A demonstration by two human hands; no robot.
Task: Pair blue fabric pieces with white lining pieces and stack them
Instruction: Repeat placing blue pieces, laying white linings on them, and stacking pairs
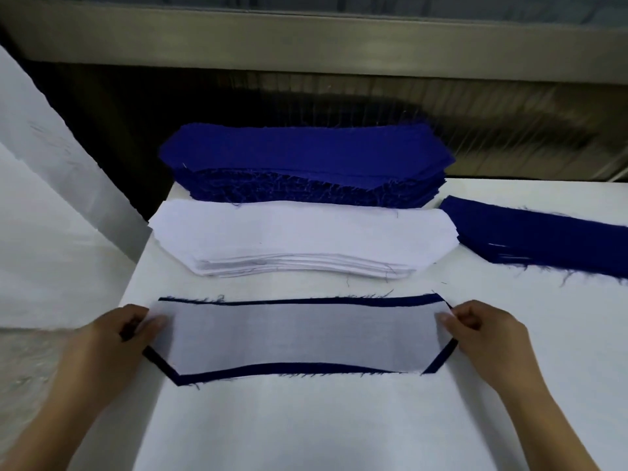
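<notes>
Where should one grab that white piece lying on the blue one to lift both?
At its two short ends, one hand from each side, pinching the white lining piece and the blue fabric piece under it together. It is long and limp; a middle grip would likely let it sag. The left hand and right hand pinch there.
</notes>
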